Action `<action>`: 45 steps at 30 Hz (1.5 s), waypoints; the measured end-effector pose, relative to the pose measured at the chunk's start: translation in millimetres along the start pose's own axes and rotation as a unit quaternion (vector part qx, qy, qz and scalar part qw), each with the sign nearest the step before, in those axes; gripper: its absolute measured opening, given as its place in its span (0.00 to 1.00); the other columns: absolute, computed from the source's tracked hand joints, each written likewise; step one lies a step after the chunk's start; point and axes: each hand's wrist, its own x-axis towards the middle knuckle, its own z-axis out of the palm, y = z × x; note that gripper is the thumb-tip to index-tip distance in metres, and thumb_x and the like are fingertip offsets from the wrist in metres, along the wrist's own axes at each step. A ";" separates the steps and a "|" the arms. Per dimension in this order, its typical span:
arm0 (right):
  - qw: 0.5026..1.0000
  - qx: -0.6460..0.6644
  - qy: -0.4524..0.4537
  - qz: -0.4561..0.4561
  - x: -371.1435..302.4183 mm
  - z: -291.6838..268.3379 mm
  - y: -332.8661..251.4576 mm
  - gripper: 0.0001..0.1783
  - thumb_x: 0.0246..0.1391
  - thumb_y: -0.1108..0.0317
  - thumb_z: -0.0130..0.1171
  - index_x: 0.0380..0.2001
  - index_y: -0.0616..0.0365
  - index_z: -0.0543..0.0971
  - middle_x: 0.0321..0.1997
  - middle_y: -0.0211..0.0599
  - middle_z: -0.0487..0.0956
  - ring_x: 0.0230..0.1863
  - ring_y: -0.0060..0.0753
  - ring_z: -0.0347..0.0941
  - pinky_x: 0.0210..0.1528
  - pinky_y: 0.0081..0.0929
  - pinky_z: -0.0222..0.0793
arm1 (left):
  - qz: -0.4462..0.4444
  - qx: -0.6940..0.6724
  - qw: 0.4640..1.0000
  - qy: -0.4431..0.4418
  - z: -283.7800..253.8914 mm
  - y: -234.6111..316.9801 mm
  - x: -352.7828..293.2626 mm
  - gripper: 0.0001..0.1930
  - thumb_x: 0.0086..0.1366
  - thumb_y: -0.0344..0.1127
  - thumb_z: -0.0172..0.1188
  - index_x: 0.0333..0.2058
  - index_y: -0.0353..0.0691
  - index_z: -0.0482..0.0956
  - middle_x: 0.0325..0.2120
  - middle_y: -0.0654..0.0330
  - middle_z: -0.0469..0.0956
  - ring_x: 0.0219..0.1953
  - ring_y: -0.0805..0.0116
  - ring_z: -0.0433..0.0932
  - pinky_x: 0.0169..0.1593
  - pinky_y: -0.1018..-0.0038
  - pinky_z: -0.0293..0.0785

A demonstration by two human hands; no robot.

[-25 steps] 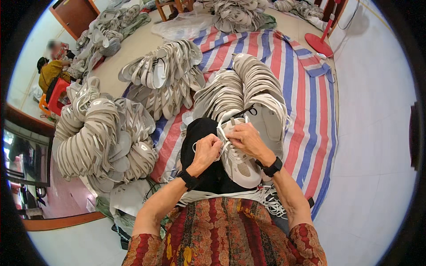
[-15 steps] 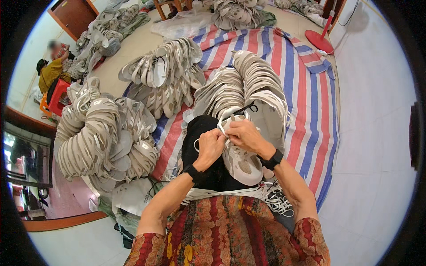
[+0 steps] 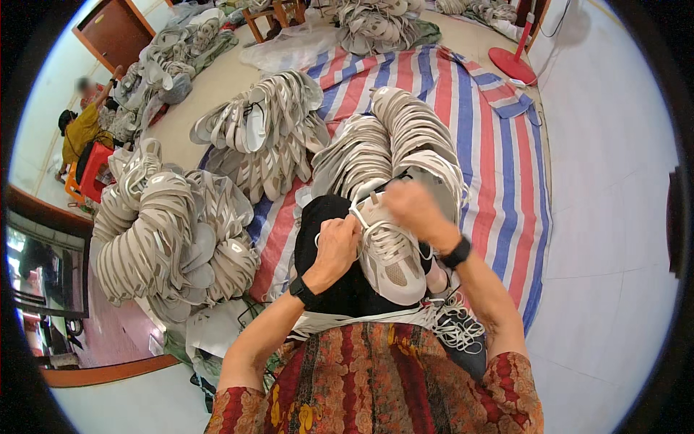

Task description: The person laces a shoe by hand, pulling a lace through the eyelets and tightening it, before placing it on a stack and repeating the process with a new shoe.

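A beige and white sneaker upper [image 3: 394, 275] rests over my lap, toe toward me, with white lacing across its front. At its left edge my left hand [image 3: 337, 247] is closed, its fingertips pinching a white shoelace [image 3: 359, 211]. My right hand [image 3: 417, 210] hovers over the upper's right side, smeared by motion. Its fingers look curled, but what they hold cannot be made out. Just beyond, two curved rows of nested shoe uppers [image 3: 416, 126] reach away from my lap. A bundle of loose white laces [image 3: 457, 329] lies by my right thigh.
Piles of nested uppers [image 3: 148, 235] stand at the left, with another stack [image 3: 264, 119] behind them. A striped tarp [image 3: 499, 210] covers the floor ahead. A red-based stand [image 3: 513, 65] is at the far right. At the far left, a person in yellow [image 3: 81, 134] sits by more uppers.
My right hand has lifted from beside my left hand and moved to the right and farther up, blurring. My left hand stays at the lace. The view has shifted slightly.
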 end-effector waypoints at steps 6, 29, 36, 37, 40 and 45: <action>0.904 -0.221 0.052 0.362 -26.3 -87.7 91.6 0.03 0.38 0.72 0.54 0.22 0.56 0.72 0.29 0.38 0.71 0.35 0.41 0.68 0.34 0.36 0.63 | -0.065 0.005 0.995 -0.074 -1.3 3.5 -9.8 0.07 0.54 0.28 0.54 0.28 0.35 0.65 0.17 0.56 0.73 0.19 0.59 0.74 0.23 0.68 0.67; 0.947 0.217 -0.233 0.045 -4.5 -34.5 36.3 0.24 0.43 0.68 0.59 0.47 0.53 0.69 0.30 0.40 0.72 0.31 0.44 0.69 0.33 0.34 0.64 | 0.073 -0.004 0.996 -0.043 34.0 9.9 60.2 0.03 0.42 0.31 0.61 0.18 0.45 0.76 0.19 0.61 0.71 0.27 0.60 0.69 0.33 0.65 0.62; 0.970 0.123 -0.196 -0.070 1.4 -28.0 45.4 0.19 0.35 0.68 0.61 0.35 0.56 0.70 0.29 0.37 0.71 0.33 0.44 0.71 0.32 0.37 0.65 | 0.092 0.046 0.994 -0.032 41.3 22.1 58.2 0.03 0.43 0.31 0.60 0.21 0.46 0.77 0.22 0.66 0.71 0.30 0.64 0.68 0.34 0.67 0.60; 0.971 0.124 -0.194 -0.069 3.2 -29.3 46.2 0.19 0.35 0.68 0.61 0.35 0.56 0.70 0.29 0.37 0.71 0.33 0.44 0.71 0.32 0.37 0.65 | 0.093 0.047 0.994 -0.033 41.5 21.4 58.4 0.03 0.43 0.31 0.60 0.21 0.46 0.77 0.22 0.66 0.71 0.30 0.64 0.68 0.34 0.67 0.60; 0.960 0.158 -0.213 -0.093 5.5 -31.8 51.0 0.18 0.33 0.67 0.61 0.32 0.56 0.69 0.28 0.38 0.72 0.31 0.44 0.71 0.31 0.37 0.64 | 0.083 0.054 0.993 -0.063 42.2 21.5 58.8 0.03 0.44 0.32 0.60 0.21 0.46 0.78 0.22 0.66 0.71 0.29 0.64 0.67 0.35 0.68 0.59; 0.961 0.095 -0.228 -0.128 6.0 -16.5 55.5 0.18 0.29 0.64 0.64 0.27 0.57 0.70 0.23 0.40 0.73 0.30 0.44 0.71 0.29 0.37 0.64 | 0.080 0.062 0.993 -0.054 45.6 25.1 57.1 0.03 0.45 0.32 0.60 0.22 0.47 0.78 0.23 0.67 0.71 0.30 0.65 0.67 0.35 0.67 0.58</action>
